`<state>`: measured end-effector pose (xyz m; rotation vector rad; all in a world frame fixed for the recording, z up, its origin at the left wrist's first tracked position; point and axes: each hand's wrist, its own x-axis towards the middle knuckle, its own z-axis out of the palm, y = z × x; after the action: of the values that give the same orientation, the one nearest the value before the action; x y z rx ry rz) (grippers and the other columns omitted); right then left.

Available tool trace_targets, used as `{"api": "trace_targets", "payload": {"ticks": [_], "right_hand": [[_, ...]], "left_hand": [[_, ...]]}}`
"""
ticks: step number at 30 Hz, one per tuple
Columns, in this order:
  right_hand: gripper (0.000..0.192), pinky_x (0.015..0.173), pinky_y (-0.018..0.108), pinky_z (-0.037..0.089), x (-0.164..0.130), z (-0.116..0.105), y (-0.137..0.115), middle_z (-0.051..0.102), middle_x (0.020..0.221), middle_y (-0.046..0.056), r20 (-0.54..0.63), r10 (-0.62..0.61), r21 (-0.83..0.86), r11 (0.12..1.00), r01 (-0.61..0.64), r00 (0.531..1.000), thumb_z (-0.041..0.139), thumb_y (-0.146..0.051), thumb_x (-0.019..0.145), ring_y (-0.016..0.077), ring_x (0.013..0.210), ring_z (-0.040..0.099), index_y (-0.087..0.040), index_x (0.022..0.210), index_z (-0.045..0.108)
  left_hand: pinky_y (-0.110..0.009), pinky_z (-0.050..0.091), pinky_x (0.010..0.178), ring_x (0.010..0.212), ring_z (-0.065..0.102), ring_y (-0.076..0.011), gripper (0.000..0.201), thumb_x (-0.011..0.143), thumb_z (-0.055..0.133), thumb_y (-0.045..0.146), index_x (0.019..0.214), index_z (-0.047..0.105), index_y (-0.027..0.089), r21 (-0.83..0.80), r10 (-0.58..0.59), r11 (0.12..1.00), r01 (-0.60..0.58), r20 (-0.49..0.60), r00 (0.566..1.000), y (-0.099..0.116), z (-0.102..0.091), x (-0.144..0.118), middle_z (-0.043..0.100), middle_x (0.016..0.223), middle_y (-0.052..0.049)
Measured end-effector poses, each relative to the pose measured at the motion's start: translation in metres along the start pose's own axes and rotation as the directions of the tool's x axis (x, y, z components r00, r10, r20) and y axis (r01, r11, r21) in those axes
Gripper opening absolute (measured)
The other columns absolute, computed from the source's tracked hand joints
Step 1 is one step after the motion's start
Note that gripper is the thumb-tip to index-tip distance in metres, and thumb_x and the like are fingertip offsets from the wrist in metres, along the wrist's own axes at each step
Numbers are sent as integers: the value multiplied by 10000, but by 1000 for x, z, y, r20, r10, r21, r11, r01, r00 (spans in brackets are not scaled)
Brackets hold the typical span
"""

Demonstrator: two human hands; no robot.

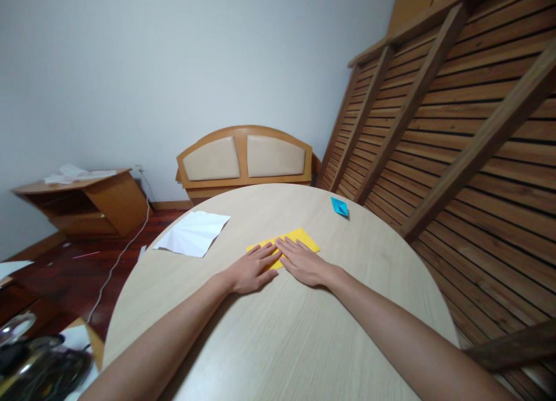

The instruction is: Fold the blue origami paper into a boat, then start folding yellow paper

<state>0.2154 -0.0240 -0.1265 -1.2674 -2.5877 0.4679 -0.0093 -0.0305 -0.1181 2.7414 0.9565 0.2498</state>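
Pressing flat, my left hand [252,270] and my right hand [304,263] lie side by side with fingers stretched out and almost straight, grasping nothing. The fingertips of both rest on the yellow paper [299,239], a thin folded sheet with sharp edges near the middle of the round table [304,343], which has pale wood grain. A white creased sheet [193,233] lies to the left, and a small blue folded paper [339,207] lies further right.
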Motion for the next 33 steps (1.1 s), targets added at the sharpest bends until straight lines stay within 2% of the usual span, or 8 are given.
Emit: {"api": "trace_targets", "payload": {"ticks": [6, 10, 13, 17, 20, 22, 27, 33], "right_hand": [[676, 1219, 493, 126, 0, -6, 21, 231, 1619, 91, -21, 87, -60, 994, -88, 996, 241, -569, 1000, 283, 1509, 141, -181, 1550, 303], [696, 1211, 510, 127, -2, -12, 32, 201, 1629, 88, -33, 214, -83, 973, -216, 976, 270, -580, 988, 292, 1511, 123, -183, 1559, 272], [679, 1204, 533, 112, -3, -16, 33, 228, 1619, 122, -93, 272, -96, 955, -280, 958, 315, -546, 986, 311, 1505, 150, -149, 1537, 329], [606, 1212, 505, 91, -3, -17, 24, 283, 1600, 144, -204, 148, -83, 982, -168, 968, 343, -497, 999, 286, 1502, 176, -134, 1472, 448], [566, 1209, 453, 168, -1, -11, 13, 325, 1589, 99, -102, -5, 16, 1000, 7, 995, 277, -493, 1026, 228, 1491, 229, -197, 1478, 447], [557, 1209, 446, 177, 0, -8, 11, 324, 1591, 75, -39, -59, 55, 997, 62, 997, 215, -482, 1040, 210, 1491, 230, -230, 1486, 435], [596, 1216, 458, 145, 0, -10, 25, 256, 1615, 75, -26, -5, 22, 1000, 6, 1000, 246, -538, 1024, 246, 1504, 178, -230, 1516, 381], [635, 1204, 495, 162, -5, -20, 50, 235, 1614, 121, -75, 183, -54, 981, -187, 980, 328, -514, 1000, 284, 1501, 179, -164, 1530, 349]], "left_hand": [[-532, 190, 1203, 1494, 196, -297, 575, 1015, 380, 474, 1545, 295, 266, -3, 29, 1000, -29, 8, 1000, -1, 0, -3, 254, 1604, -100], [-540, 225, 1188, 1479, 248, -319, 592, 999, 399, 501, 1530, 338, 247, 6, 62, 998, -63, 20, 998, 5, -7, -5, 285, 1593, -113], [-536, 274, 1165, 1448, 315, -345, 612, 975, 428, 541, 1505, 396, 235, 23, 90, 996, -90, 16, 996, 12, -13, -5, 335, 1573, -125], [-517, 326, 1132, 1385, 411, -356, 597, 939, 497, 541, 1458, 472, 248, 33, 141, 990, -140, -20, 990, 22, -17, -3, 419, 1532, -114], [-505, 333, 1128, 1364, 435, -350, 589, 922, 535, 518, 1448, 486, 257, 24, 184, 983, -183, -29, 983, 25, -18, -2, 468, 1500, -106], [-500, 328, 1135, 1359, 443, -345, 578, 920, 543, 501, 1441, 497, 256, 19, 195, 981, -195, -28, 980, 24, -18, -2, 496, 1477, -107], [-497, 320, 1142, 1368, 432, -346, 564, 934, 514, 498, 1431, 517, 233, 37, 170, 985, -170, 2, 985, 21, -18, -4, 451, 1510, -121], [-493, 326, 1136, 1363, 437, -344, 581, 924, 528, 503, 1440, 505, 236, 33, 163, 986, -163, 15, 987, 23, -17, -4, 431, 1524, -120]]}}
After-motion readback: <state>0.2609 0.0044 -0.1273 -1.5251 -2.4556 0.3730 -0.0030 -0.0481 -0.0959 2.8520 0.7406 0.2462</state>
